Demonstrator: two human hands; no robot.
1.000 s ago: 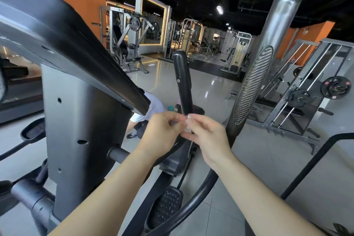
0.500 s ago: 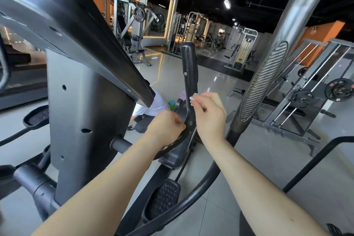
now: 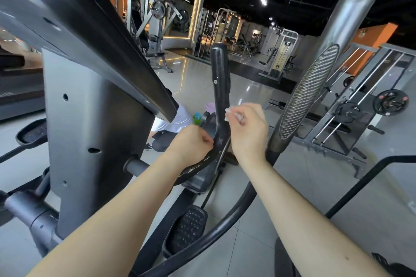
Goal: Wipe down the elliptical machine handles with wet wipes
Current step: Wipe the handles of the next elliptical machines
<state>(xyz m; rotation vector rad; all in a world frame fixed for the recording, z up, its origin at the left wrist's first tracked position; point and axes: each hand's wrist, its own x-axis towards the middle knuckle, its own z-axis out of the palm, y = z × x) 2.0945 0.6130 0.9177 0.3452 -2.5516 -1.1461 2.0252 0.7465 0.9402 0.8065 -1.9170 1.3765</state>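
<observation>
A black elliptical handle [image 3: 221, 78] rises upright in the middle of the view and curves down to the left. My right hand [image 3: 248, 128] pinches a small white wet wipe [image 3: 231, 115] right beside the handle's right edge, about midway up. My left hand [image 3: 191, 144] is curled into a fist at the handle's lower bend, its knuckles against the bar; whether it holds anything is hidden.
The grey elliptical column [image 3: 90, 132] and console underside [image 3: 94, 29] fill the left. A ribbed silver moving handle [image 3: 308, 92] stands at the right. A pedal [image 3: 186, 229] lies below. A crouching person [image 3: 173, 123] is behind the column. A weight rack [image 3: 360, 105] stands far right.
My hands started together at the handle's bend. The right hand rose with the wipe along the handle's right side, while the left stayed low at the bend.
</observation>
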